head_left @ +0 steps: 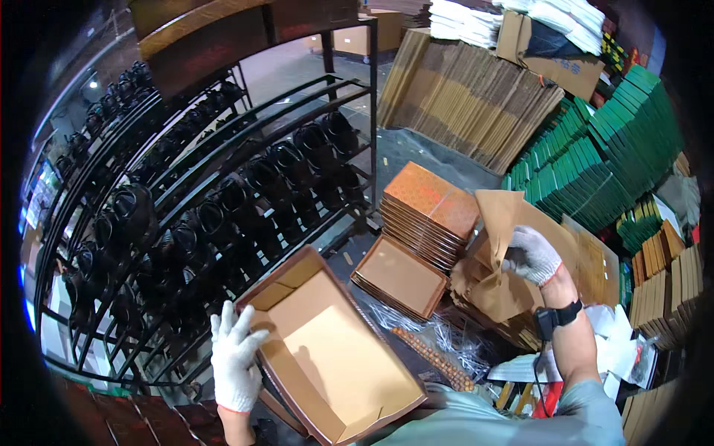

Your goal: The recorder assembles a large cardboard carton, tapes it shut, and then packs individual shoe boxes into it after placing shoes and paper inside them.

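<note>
An open, empty shoebox (346,372) with brown rims and a tan inside sits tilted before me. My left hand (236,357), in a white knit glove, is at its left rim with fingers spread and the thumb reaching over the edge. To the right, my gloved right hand (534,256) pinches a crumpled sheet of brown wrapping paper (497,219), lifted above more brown paper (506,297). Next to that paper stands a stack of orange patterned box lids (431,197). Shallow brown lids (400,276), inside up, are piled in front of it.
At the left, a black metal rack (372,111) carries rows of black shoes (260,175). Flattened cardboard (468,97) stands at the back, green boxes (595,163) at the right. Clear plastic strips (446,334) and a beaded brown strip (435,360) lie near my body.
</note>
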Demonstrator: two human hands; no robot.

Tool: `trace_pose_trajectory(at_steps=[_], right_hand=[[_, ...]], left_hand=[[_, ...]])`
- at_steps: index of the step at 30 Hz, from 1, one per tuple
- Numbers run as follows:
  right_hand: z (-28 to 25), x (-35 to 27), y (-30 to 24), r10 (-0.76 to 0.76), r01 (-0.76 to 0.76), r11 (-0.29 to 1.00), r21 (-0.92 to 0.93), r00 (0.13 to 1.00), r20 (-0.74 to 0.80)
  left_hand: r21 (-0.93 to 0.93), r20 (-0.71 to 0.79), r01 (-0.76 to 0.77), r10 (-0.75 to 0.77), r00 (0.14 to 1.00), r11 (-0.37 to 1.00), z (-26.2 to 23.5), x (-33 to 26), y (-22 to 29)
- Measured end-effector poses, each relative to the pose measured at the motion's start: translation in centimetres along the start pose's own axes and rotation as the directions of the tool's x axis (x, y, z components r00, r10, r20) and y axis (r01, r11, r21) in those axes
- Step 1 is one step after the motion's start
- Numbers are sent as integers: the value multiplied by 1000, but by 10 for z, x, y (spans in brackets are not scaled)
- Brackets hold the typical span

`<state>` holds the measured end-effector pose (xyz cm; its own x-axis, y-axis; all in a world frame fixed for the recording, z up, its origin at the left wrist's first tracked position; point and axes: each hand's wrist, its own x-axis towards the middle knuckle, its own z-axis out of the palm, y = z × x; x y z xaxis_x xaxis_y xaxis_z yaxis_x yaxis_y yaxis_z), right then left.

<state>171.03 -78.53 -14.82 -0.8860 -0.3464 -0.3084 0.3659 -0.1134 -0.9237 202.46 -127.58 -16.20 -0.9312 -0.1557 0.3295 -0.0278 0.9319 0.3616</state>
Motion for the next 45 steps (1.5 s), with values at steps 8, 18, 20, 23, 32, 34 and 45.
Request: trace_pose_trajectory(at_steps=[8,18,20,23,32,34,45], right_hand=[[306,-1,-57,55,104,975,-195,740,670],[738,87,-18,-266,904,70,-423,425,865],[795,114,10,-122,851,10,-525,522,844],[817,167,12,78,843,-473,-254,328,942],[452,22,-58,-62,756,526,-390,491,869],[404,-25,-36,-88,693,549,-468,604,792],[404,-42,-79,-101,813,-582,21,-98,990]], left_hand=[[-832,280,356,-231,932,426,0,85,127],[-658,172,614,-706,687,437,32,-83,17],[-792,102,471,-676,729,388,80,-92,5],[-800,126,480,-680,722,361,62,-82,0],[-980,142,195,-850,508,-48,0,-132,-40],[-982,131,186,-847,515,-39,-28,-127,-29],[-494,388,301,-104,916,815,81,-38,99]])
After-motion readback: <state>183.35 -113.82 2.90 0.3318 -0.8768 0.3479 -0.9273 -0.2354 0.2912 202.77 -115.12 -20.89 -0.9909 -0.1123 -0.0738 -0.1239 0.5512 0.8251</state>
